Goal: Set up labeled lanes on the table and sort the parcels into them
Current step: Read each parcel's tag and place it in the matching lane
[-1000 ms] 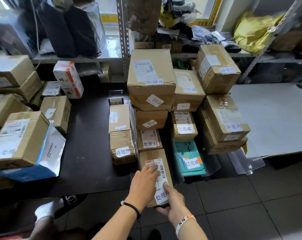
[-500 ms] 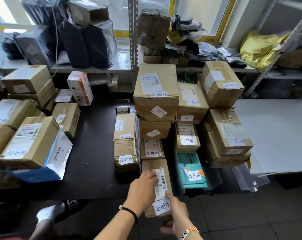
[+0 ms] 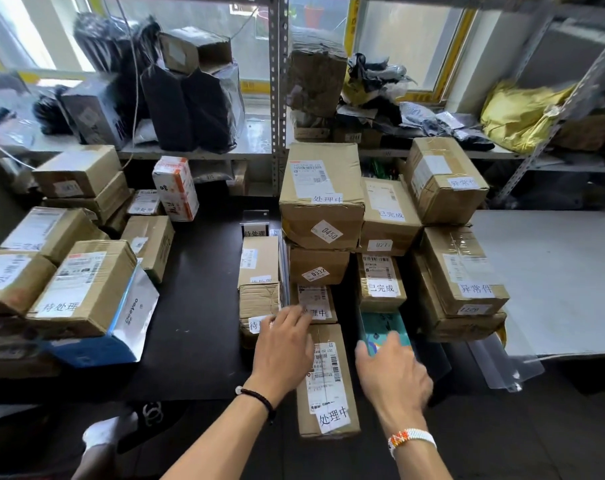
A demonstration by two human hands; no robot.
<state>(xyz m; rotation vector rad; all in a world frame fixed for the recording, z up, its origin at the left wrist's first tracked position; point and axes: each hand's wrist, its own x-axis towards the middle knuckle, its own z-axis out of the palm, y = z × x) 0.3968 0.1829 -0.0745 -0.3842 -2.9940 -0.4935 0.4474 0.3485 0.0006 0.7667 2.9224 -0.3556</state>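
Note:
A long brown parcel labelled 处理中 lies at the black table's front edge, sticking out over it, with both hands off it. My left hand reaches forward with straight fingers. Its fingertips touch the small 处理中 box beside the crumpled 待处理 box. My right hand is blurred and lies over the near end of the teal parcel in the 已完成 lane, thumb at its left side. Stacked lanes of labelled boxes run back from there. A 待处理 lane sign stands behind them.
Unsorted boxes pile up on the table's left side, next to a blue and silver bag. The 异常件 boxes sit beside a grey table. Clear dividers overhang the front. Shelving with bags stands behind.
Both hands have left the long 处理中 parcel. The left one moved forward to the boxes behind it, the right one went right onto the teal parcel. My view tilted upward.

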